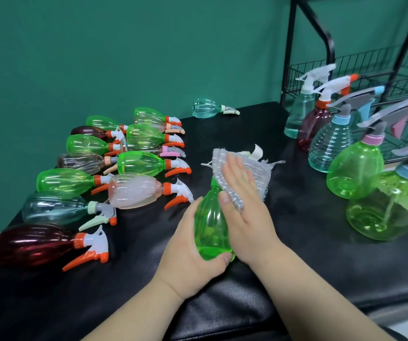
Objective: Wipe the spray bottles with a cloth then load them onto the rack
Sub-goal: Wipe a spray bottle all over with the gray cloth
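The left grip (193, 244) is clenched round the fat base of the green bottle (211, 225), thumb across the near end, holding it low over the desk (296, 254), I'd say so it cannot roll. The right grip (242, 205) lies flat and released, straight fingers pressing the grey cloth (254, 173) onto the bottle's shoulder and neck just beyond the left grip. The spray head is mostly hidden under the cloth. This looks like the wiping step, with loading not yet begun for this bottle. Left of the left grip the waiting bottles (140, 163) lie on their sides in rows, probably the unwiped lot. Right of the right grip the upright bottles (355, 168) stand in a line leading to the black wire rack (360, 62), perhaps staged for loading. Beyond both grips, one teal bottle (206, 108) lies alone near the green wall (99, 45). The desk is black, padded and faintly creased.
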